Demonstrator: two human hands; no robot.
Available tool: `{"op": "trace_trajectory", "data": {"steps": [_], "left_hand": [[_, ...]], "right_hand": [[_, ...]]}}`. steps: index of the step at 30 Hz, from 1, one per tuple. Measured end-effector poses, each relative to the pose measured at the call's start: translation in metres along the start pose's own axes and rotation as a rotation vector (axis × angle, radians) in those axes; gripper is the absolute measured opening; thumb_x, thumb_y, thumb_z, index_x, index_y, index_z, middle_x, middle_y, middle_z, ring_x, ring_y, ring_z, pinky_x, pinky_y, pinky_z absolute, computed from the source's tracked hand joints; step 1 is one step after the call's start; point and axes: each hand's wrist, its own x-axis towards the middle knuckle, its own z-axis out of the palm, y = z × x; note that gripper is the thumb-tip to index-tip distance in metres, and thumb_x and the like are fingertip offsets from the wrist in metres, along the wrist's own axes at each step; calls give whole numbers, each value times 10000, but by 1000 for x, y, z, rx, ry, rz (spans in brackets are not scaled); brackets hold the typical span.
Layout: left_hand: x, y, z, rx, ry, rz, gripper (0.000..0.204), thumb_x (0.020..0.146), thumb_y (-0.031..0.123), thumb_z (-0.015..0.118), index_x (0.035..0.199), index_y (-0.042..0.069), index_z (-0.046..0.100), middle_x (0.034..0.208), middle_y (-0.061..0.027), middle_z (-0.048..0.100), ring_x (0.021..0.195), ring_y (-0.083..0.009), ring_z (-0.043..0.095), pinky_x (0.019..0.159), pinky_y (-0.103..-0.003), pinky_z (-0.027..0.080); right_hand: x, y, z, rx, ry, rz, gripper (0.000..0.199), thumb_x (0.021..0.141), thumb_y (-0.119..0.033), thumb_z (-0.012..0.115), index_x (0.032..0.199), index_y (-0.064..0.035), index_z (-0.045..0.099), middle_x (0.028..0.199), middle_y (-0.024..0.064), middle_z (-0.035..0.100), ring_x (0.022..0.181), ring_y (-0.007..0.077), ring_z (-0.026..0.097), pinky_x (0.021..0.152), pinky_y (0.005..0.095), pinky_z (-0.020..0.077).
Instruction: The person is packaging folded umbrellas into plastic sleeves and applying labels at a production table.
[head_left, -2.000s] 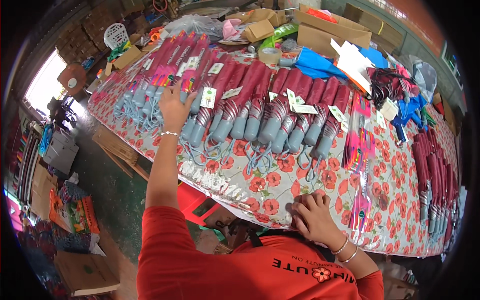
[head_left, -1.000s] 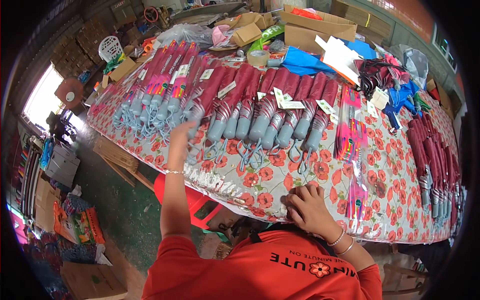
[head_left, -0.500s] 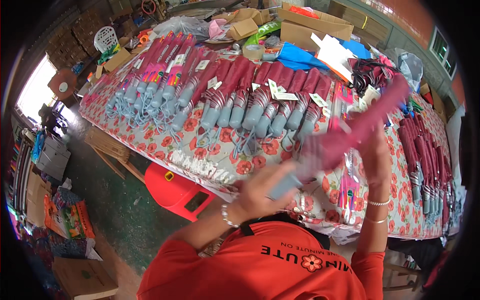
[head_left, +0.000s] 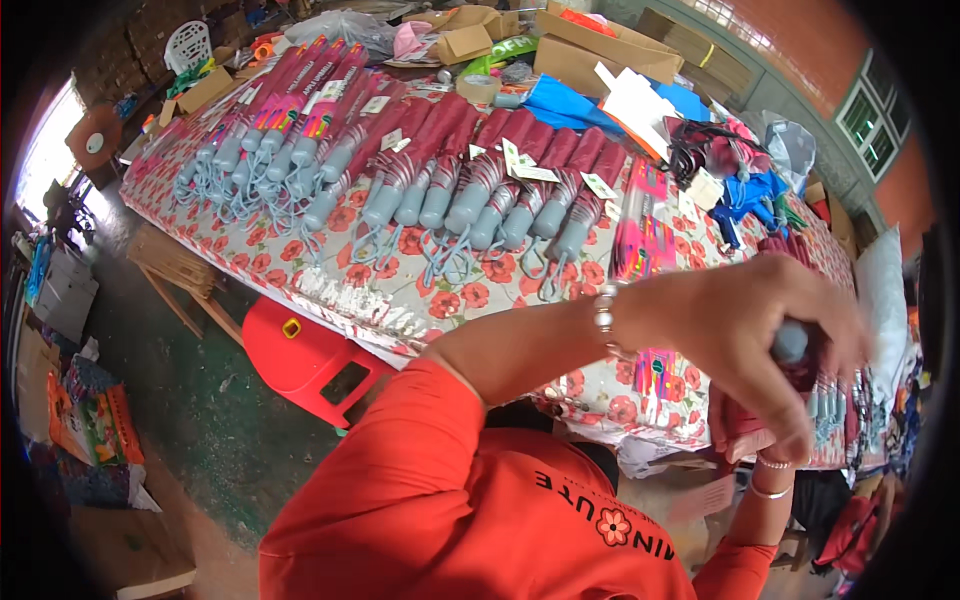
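A folded maroon umbrella [head_left: 790, 342] points its grey end up toward me, so most of its length is foreshortened and hidden. My left hand [head_left: 715, 325] reaches across to the right and curls its fingers around this end, slightly blurred. Lower down, my right hand [head_left: 748, 440] is closed on the maroon cloth, largely covered by the left hand. A pale pink tag [head_left: 703, 499] dangles beside the right wrist. On the table, a row of maroon umbrellas with grey handles [head_left: 470, 207] lies to the left of my hands, and pink printed sleeves [head_left: 640, 245] lie behind my left wrist.
The table wears a flowered cloth [head_left: 440, 305]. Sleeved umbrellas [head_left: 300, 95] are piled at its far left. Cardboard boxes [head_left: 610, 50], blue bags [head_left: 560, 105] and a tape roll [head_left: 478, 90] crowd the back. A red stool [head_left: 290, 350] stands by the near left edge.
The umbrella has swung from slanting across the table to end-on at the right. My left hand has moved right and up around its grey end; my right hand has come lower. The view has shifted.
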Motion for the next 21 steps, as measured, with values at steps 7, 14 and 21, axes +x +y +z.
{"op": "trace_trajectory", "data": {"steps": [7, 14, 21], "left_hand": [[33, -94, 51, 28, 514, 287, 246, 667, 79, 788, 895, 30, 708, 714, -40, 662, 584, -75, 545, 535, -178, 416], [25, -97, 56, -40, 316, 42, 23, 700, 32, 638, 691, 26, 659, 628, -12, 625, 505, -112, 488, 500, -247, 399], [-8, -111, 17, 247, 310, -417, 192, 738, 186, 750, 842, 42, 678, 681, -21, 626, 579, -149, 524, 557, -267, 447]], "right_hand": [[-18, -9, 4, -124, 321, -15, 544, 636, -173, 778, 1117, -37, 563, 905, 72, 633, 764, 148, 593, 676, 219, 470], [-33, -14, 8, 357, 174, 109, 369, 605, -96, 724, 958, -19, 643, 828, 63, 654, 711, 155, 545, 662, 266, 484], [-32, -4, 0, -172, 173, 137, 311, 615, -74, 673, 895, 52, 619, 696, 112, 601, 573, 185, 473, 553, 294, 420]]}}
